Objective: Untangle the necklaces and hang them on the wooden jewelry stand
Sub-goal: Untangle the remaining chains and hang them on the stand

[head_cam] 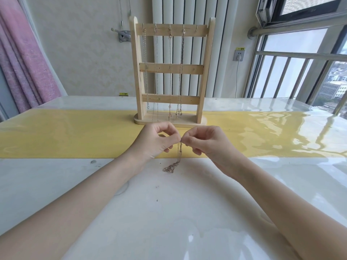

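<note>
A wooden jewelry stand stands upright on the yellow strip that runs across the tabletop, toward the far edge and about midway between the left and right edges. It has two side posts on a rounded base and three horizontal slats. Small hooks line the top slat, and four necklaces hang from them: a silver chain nearest the left post, a thin chain beside it, a third chain ending in a small pendant near the base, and a fourth chain ending in a bow-like pendant. The hook nearest the right post carries nothing that I can make out.

In front of the stand, both hands meet over the near edge of the yellow strip. The left hand has its fingers curled, with thumb and forefinger pinching the top of a rose-gold necklace. The right hand mirrors it, fingers curled and fingertips pinching the same chain at the same spot, so the two pinches touch. The chain drops straight down from the fingers and its lower end lies bunched in a small heap on the white tabletop, just past the strip's near edge. Both forearms reach in from the near corners, bare, angled toward the middle.
</note>
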`<state>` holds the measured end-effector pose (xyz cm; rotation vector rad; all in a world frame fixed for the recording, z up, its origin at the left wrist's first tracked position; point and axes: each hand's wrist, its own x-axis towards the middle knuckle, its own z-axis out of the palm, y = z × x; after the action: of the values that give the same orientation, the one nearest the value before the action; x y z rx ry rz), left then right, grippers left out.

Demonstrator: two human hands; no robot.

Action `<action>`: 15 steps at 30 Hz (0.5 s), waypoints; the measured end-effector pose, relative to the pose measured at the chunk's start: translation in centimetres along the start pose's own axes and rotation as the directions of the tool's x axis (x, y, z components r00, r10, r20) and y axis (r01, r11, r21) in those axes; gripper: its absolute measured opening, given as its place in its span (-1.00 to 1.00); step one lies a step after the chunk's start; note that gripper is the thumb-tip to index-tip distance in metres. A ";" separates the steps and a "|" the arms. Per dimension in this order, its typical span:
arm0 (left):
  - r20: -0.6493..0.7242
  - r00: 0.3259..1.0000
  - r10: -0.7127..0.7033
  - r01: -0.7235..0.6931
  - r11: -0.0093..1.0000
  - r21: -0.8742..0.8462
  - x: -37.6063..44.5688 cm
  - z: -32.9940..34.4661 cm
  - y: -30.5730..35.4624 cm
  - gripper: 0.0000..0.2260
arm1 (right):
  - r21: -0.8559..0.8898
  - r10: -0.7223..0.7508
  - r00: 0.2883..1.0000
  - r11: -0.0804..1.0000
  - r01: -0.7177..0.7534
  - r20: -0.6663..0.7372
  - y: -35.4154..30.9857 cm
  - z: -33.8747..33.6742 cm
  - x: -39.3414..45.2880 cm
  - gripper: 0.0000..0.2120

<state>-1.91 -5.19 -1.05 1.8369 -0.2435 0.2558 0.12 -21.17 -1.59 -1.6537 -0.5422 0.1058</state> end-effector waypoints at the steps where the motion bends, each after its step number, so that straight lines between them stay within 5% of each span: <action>1: 0.005 1.000 0.007 -0.007 0.999 0.033 0.0 0.0 0.0 -0.80 | -0.025 0.005 1.000 1.000 -0.005 0.003 0.0 0.1 0.0 -0.84; 8: 0.136 0.989 0.064 -0.095 0.967 0.237 0.0 0.0 -0.1 -0.92 | -0.263 0.012 1.000 0.965 -0.005 0.024 -0.6 0.4 -0.2 -0.88; 15: 0.268 0.957 0.108 -0.229 0.848 0.477 -0.4 0.0 0.3 -0.85 | -0.240 0.081 0.995 0.969 -0.064 0.059 -0.5 0.3 -0.4 -0.86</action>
<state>-2.38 -5.26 -0.92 2.3771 -0.5473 0.2424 -0.48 -21.04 -1.29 -1.9099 -0.5627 0.1562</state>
